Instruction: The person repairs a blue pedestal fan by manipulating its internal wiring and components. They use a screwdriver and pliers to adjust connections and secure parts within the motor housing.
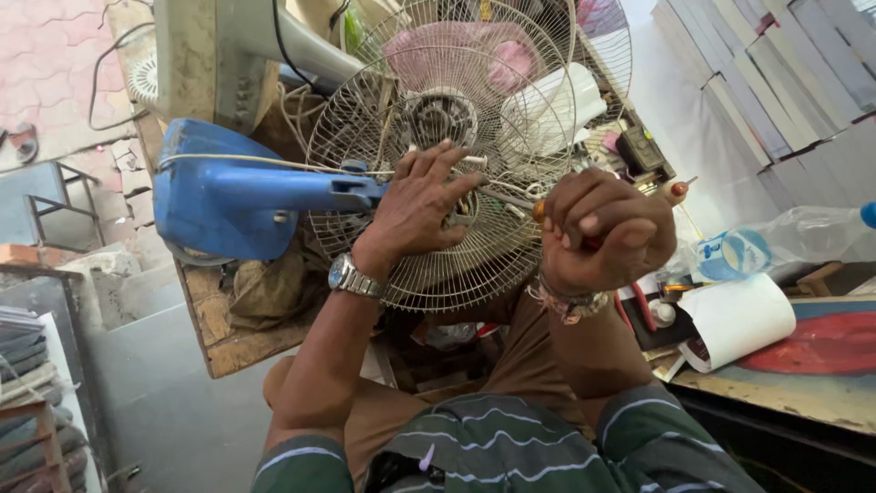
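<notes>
Left hand (422, 205) lies spread, palm down, fingers apart, pressed flat on the wire fan guard (429, 237), just below the fan motor (441, 117) at the centre. Wristwatch (351, 276) on that wrist.

Right hand (604, 228) is balled in a fist, clamped round a screwdriver (511, 198); only a bit of orange handle and the thin shaft show, shaft running left towards the middle of the guard, tip hidden near the left fingers. Beaded bracelet (568, 303) on the right wrist.

Fan lies tilted w/ the guard facing the person, over the lap and the edge of a worn wooden surface (239, 342). Blue fan base (228, 196) sticks out left of the guard, touching its rim; a pale cable runs across it. Pink blades (456, 55) show behind the wires at top.

Room: tight. Guard's lower rim sits close over the knees, both forearms coming up beneath it. Right of the fist: a paper roll (737, 319), a plastic bottle (785, 239) and small tools crowd the other surface's (803, 388) edge, near the elbow. Left, past the wooden edge, bare grey floor (155, 393) is open. Top right, stacked pale boards (776, 73), well apart from the hands.
</notes>
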